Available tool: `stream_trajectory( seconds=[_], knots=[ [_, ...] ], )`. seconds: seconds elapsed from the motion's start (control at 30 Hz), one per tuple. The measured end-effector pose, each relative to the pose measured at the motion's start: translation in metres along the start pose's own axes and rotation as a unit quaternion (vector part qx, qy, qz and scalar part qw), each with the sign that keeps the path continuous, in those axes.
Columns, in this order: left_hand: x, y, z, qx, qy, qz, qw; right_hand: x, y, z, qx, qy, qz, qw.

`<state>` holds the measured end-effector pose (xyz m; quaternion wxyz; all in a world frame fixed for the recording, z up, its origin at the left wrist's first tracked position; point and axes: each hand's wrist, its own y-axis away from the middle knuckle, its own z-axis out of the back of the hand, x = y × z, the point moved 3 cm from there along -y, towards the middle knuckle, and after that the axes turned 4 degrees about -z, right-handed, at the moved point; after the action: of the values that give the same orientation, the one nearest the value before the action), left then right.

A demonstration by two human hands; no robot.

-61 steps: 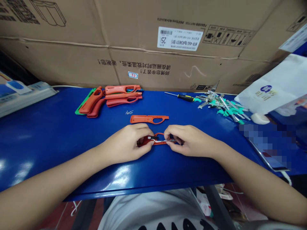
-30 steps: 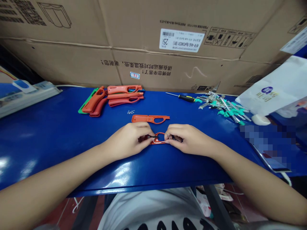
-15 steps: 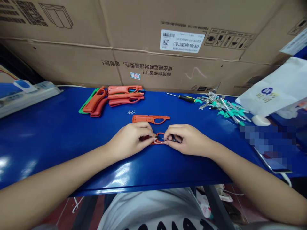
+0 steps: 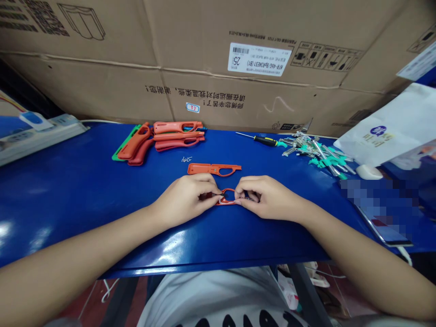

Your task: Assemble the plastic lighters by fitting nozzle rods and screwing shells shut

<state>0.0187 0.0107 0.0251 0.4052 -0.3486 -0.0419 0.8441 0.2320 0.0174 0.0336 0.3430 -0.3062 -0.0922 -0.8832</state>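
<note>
Near the table's front, an orange lighter casing half (image 4: 226, 203) lies between my hands, its loop and a white wire showing in the gap. My left hand (image 4: 190, 197) is closed, thumb and fingers pinched on the casing's left part, with something small and dark at the fingertips. From the other side, my right hand (image 4: 264, 197) pinches at the casing's right end; its curled fingers partly cover a greyish part there. The two hands hide most of the casing. Just beyond them, a second orange casing half (image 4: 214, 170) rests with its hollow inside facing up.
Small screws (image 4: 186, 159) lie behind the second half. Orange, red and green casings (image 4: 179, 136) are piled at the back left. A screwdriver (image 4: 265, 140) lies beside a heap of metal tubes with teal parts (image 4: 320, 152). A phone (image 4: 384, 222) is at right; a cardboard box (image 4: 204, 81) stands behind.
My right hand's fingertips have shifted slightly right, and more of the casing's loop shows between the hands. My left hand stays in place.
</note>
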Motion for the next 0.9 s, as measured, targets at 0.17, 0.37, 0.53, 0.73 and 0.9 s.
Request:
stream_trajectory(
  seconds=[0.17,0.37,0.53,0.73,0.9],
  knots=[
    [0.001,0.0,-0.001,-0.004,-0.005,-0.003,1.0,0.0,-0.001,0.001,-0.005,-0.002,-0.008,1.0],
    [0.0,0.001,-0.003,-0.01,-0.005,-0.004,1.0,-0.004,-0.004,-0.001,0.005,-0.043,-0.033,0.999],
    [0.001,0.0,-0.004,-0.013,-0.002,-0.005,1.0,-0.006,-0.004,-0.004,0.015,-0.056,-0.033,0.998],
    [0.002,-0.001,-0.005,-0.032,0.021,-0.021,0.999,-0.003,-0.005,-0.006,-0.044,0.003,0.0,0.999],
    [0.002,-0.001,-0.007,-0.039,0.025,-0.015,0.999,-0.001,-0.005,-0.012,-0.05,0.024,0.033,0.998]
  ],
)
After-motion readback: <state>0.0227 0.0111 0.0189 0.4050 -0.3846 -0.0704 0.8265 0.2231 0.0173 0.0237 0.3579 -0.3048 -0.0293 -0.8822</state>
